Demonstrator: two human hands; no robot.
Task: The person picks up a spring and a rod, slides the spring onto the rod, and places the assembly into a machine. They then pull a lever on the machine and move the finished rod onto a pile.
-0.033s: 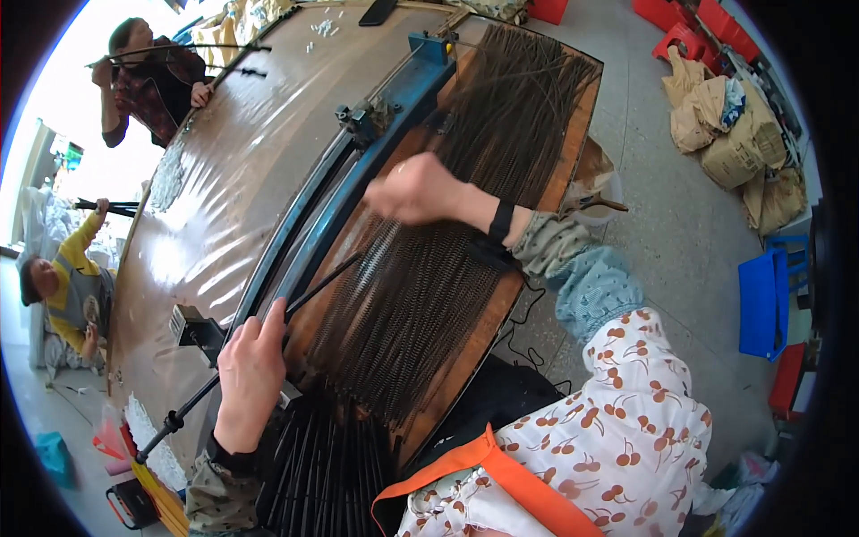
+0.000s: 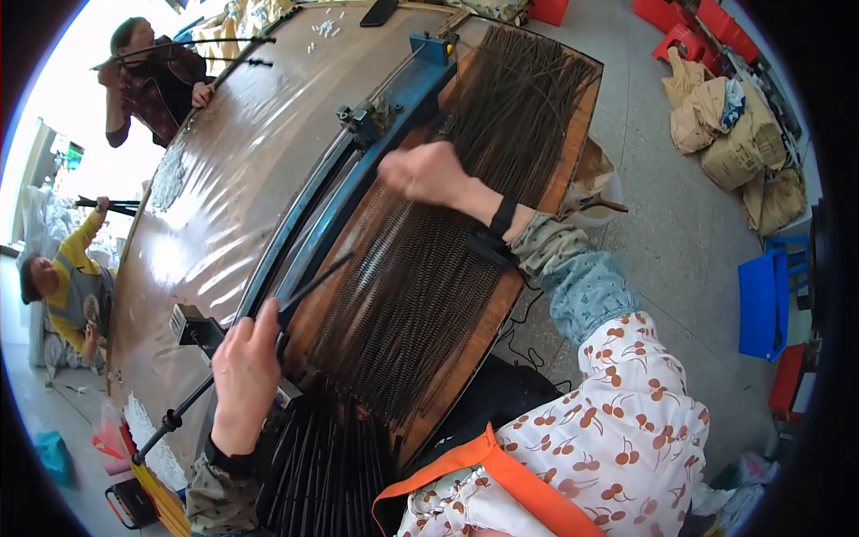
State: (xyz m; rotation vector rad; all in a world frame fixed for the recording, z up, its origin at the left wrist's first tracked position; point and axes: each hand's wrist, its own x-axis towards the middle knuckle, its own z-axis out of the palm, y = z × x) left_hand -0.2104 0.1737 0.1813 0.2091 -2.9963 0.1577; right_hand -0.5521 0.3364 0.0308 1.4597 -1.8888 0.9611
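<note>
My left hand (image 2: 246,371) is closed round a slim black rod (image 2: 309,282), whose thin end points up and to the right beside the blue metal rail (image 2: 309,246). Over a thick layer of long, dark, thin coil springs (image 2: 416,304), my right hand (image 2: 425,172) is held in a fist, slightly blurred. Anything inside its fingers is too small or hidden to make out. Below my left hand, a longer black rod with a collar (image 2: 173,421) slants down to the left. Several black rods (image 2: 322,465) lie bundled near my lap.
The springs lie on a wooden board (image 2: 501,313). A clamp block (image 2: 362,123) sits on the rail. Across the plastic-covered table (image 2: 224,197), two people (image 2: 148,85) handle black rods. Blue stools (image 2: 761,309) and brown sacks (image 2: 729,125) stand on the floor at right.
My right hand has shifted a little up and to the right, above the springs. My left hand and its rod have barely moved.
</note>
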